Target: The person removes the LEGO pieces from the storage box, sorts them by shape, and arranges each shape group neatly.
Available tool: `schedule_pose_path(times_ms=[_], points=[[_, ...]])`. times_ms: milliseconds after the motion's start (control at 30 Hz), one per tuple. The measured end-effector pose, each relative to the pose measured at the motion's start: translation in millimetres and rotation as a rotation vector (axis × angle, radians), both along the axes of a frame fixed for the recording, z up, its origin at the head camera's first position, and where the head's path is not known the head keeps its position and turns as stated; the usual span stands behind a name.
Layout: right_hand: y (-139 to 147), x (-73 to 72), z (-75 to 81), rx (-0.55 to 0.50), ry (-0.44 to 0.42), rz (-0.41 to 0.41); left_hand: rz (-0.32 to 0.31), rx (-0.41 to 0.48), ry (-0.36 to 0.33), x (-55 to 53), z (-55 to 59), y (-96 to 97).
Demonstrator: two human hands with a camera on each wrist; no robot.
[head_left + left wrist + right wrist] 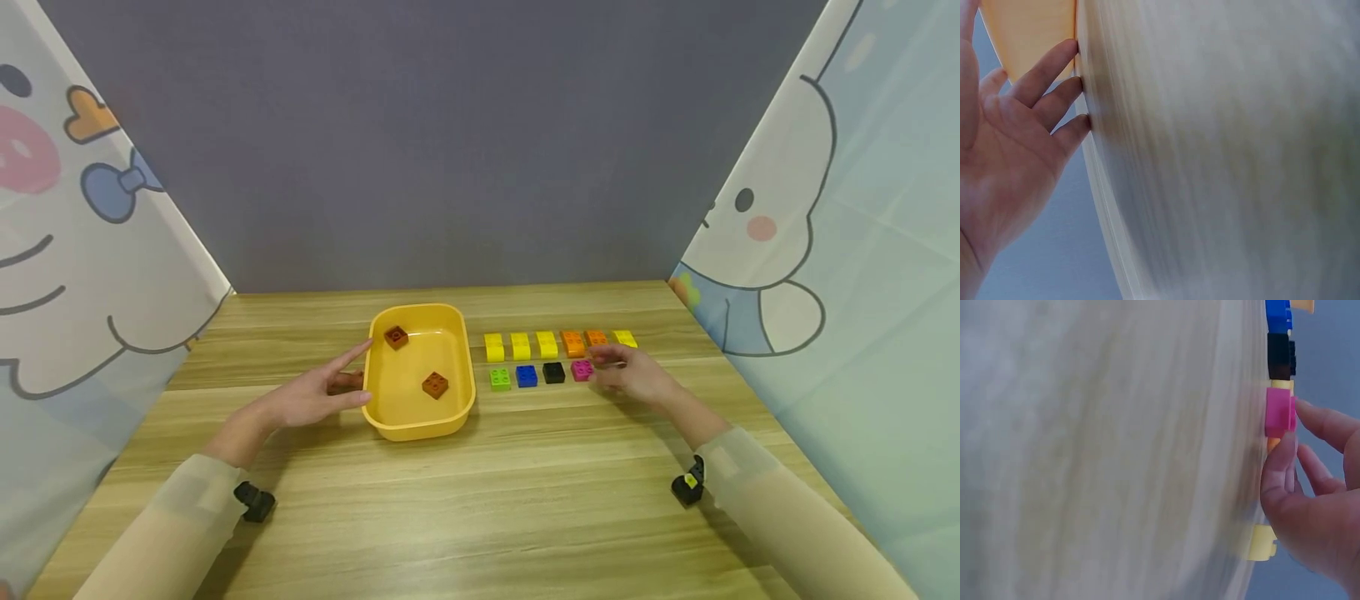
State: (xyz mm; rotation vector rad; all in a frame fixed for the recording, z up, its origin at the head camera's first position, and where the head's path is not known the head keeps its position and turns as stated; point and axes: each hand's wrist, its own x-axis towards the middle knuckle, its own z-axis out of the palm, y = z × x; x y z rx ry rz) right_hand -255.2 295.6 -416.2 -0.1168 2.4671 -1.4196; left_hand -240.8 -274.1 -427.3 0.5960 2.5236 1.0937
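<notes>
My left hand (311, 400) is spread at the left side of a yellow tray (418, 432), its thumb and forefinger at the rim. In the left wrist view, the lower fingertips of that hand reach the tabletop. Two brown toy bricks (435, 385) lie apart inside the tray. Right of the pink brick (582, 371), my right hand (633, 375) has its thumb and forefinger parted. The right wrist view shows the thumb tip by the pink brick (1277, 412), the forefinger near its studs; contact is hard to tell.
Beside the pink brick stand black (553, 372), blue (527, 376) and green (500, 379) bricks in a row. Behind them runs a row of yellow (521, 347) and orange (573, 343) bricks. A grey wall (450, 167) rises behind the wooden table (420, 517).
</notes>
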Motion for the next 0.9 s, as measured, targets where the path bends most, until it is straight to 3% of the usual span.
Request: schedule_pose_path(times_ms=[200,367,533,900], points=[[-9,5.4,14.9,-0.033,0.151,-0.011,-0.007,0.001,0.007,-1.0,-0.8,0.5],[-28,8.0,31.9,-0.036,0.26,0.035,-0.005,-0.01,0.017,-0.6,0.5,0.4],[-62,7.6,40.0,-0.057,0.272,0.137,-0.008,-0.012,0.018,-1.1,0.3,0.0],[-132,-8.6,34.5,-0.034,0.268,0.29,-0.009,-0.003,0.016,-0.5,-0.6,0.7]])
